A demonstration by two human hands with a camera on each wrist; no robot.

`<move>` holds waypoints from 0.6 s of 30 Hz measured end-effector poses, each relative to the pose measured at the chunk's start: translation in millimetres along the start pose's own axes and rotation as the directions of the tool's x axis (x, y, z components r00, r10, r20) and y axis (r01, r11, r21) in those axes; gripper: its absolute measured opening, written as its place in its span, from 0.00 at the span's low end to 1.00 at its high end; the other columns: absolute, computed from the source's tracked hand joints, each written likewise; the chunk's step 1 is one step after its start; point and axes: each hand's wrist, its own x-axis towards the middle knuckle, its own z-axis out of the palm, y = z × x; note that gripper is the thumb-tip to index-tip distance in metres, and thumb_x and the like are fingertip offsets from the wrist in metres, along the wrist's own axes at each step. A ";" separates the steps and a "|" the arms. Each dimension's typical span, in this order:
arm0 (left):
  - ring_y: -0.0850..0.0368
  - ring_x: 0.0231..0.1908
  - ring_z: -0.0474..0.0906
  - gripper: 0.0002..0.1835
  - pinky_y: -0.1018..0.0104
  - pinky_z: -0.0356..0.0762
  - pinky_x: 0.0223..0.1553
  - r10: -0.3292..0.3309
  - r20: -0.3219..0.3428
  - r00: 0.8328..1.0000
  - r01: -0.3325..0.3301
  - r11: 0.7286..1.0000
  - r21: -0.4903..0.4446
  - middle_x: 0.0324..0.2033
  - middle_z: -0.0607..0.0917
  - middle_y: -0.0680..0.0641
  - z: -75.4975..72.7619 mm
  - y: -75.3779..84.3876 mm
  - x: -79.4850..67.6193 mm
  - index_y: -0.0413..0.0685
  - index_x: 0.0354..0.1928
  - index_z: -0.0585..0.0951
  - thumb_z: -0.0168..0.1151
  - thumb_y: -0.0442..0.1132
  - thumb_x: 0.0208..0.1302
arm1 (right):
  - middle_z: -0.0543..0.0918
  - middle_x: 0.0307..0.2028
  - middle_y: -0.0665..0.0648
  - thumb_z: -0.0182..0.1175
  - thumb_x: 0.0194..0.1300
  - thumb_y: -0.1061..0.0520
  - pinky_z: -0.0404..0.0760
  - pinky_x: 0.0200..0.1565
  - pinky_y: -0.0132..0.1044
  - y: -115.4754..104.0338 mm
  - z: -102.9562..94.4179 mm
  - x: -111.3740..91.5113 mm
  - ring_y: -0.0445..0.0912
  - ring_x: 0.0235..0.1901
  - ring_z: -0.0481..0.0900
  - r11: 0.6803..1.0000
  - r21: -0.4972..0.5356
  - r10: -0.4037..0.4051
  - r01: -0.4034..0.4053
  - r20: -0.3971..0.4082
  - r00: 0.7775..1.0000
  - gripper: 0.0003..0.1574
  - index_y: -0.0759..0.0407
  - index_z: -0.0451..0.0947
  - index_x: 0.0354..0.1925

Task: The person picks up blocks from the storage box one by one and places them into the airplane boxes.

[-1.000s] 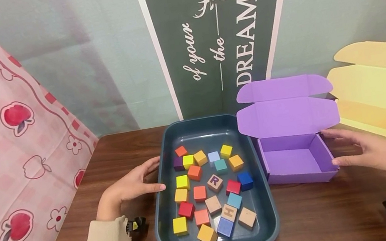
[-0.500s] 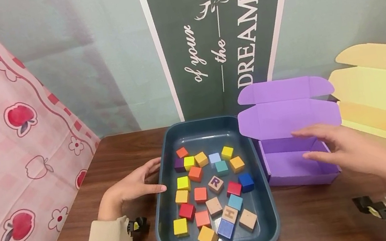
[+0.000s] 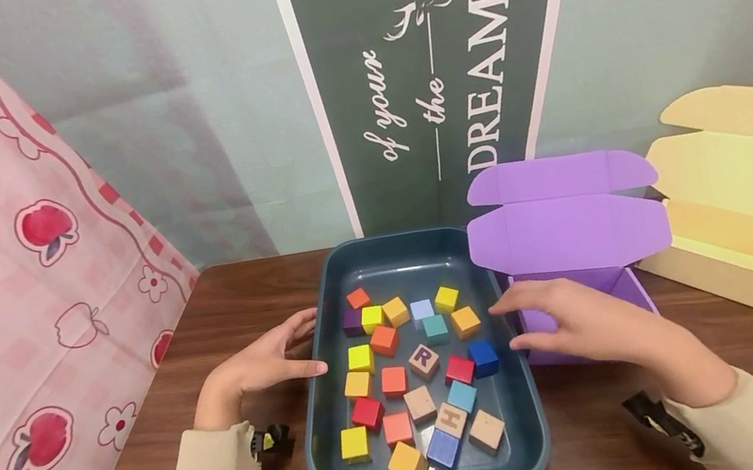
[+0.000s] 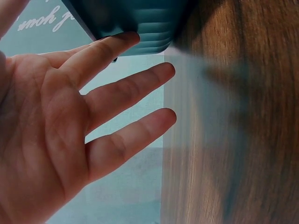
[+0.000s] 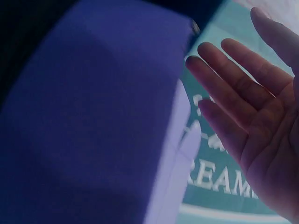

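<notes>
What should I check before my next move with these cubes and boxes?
1. Right hand empty: ok, fingers spread.
2. Right hand over the cubes: not ok, its fingertips appear only at the tray's right rim.
3. Left hand at the dark blue tray's left side: ok.
4. Purple box lid open: ok.
5. Purple box interior empty: cannot tell, the right hand hides part.
6. Yellow box lid open: ok.
</notes>
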 end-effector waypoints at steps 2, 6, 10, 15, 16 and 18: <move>0.32 0.75 0.53 0.50 0.41 0.70 0.66 -0.003 -0.001 1.000 0.003 1.000 -0.001 0.74 0.62 0.37 -0.1 -0.2 -0.2 0.43 0.77 0.51 0.70 0.45 0.61 | 0.85 0.48 0.50 0.70 0.61 0.49 0.86 0.50 0.44 -3.0 4.9 5.3 0.45 0.48 0.83 1.000 -0.012 -0.022 0.023 0.026 0.999 0.23 0.53 0.83 0.54; 0.33 0.75 0.53 0.50 0.41 0.70 0.66 -0.008 0.004 1.000 0.008 1.000 -0.010 0.74 0.62 0.37 -0.3 0.1 -0.1 0.44 0.77 0.50 0.70 0.45 0.61 | 0.86 0.47 0.52 0.71 0.61 0.51 0.85 0.53 0.49 -8.4 13.8 15.0 0.46 0.47 0.82 0.997 -0.036 -0.066 0.069 0.076 0.995 0.23 0.54 0.83 0.53; 0.33 0.75 0.53 0.49 0.42 0.70 0.67 -0.007 0.010 1.000 0.008 1.000 -0.006 0.74 0.62 0.37 -0.7 0.9 0.4 0.44 0.77 0.50 0.69 0.45 0.62 | 0.86 0.48 0.52 0.71 0.60 0.51 0.72 0.61 0.67 -12.3 22.5 23.2 0.48 0.50 0.82 0.995 -0.072 -0.052 0.064 0.148 0.988 0.24 0.56 0.83 0.54; 0.33 0.75 0.52 0.49 0.42 0.69 0.67 0.001 0.021 1.000 -0.001 1.000 0.001 0.74 0.62 0.36 -1.4 -0.4 1.0 0.42 0.77 0.50 0.69 0.45 0.63 | 0.86 0.47 0.54 0.73 0.57 0.51 0.70 0.60 0.71 -15.5 29.5 30.7 0.50 0.49 0.82 0.994 -0.113 0.014 0.009 0.198 0.980 0.25 0.59 0.84 0.51; 0.32 0.75 0.52 0.49 0.42 0.69 0.67 0.006 0.023 1.000 -0.006 1.000 0.002 0.74 0.61 0.36 -1.6 -0.7 0.9 0.42 0.77 0.49 0.69 0.45 0.63 | 0.87 0.47 0.54 0.74 0.56 0.51 0.73 0.60 0.68 -16.2 30.3 32.2 0.49 0.48 0.83 0.993 -0.116 0.024 0.000 0.204 0.979 0.25 0.59 0.85 0.51; 0.32 0.75 0.52 0.49 0.42 0.69 0.67 0.010 0.022 1.000 -0.010 1.000 0.003 0.74 0.61 0.35 -1.8 -1.3 0.6 0.42 0.77 0.49 0.69 0.45 0.63 | 0.87 0.45 0.54 0.74 0.55 0.52 0.80 0.57 0.59 -17.7 31.5 35.7 0.47 0.43 0.82 0.992 -0.124 0.041 -0.014 0.223 0.974 0.24 0.59 0.85 0.50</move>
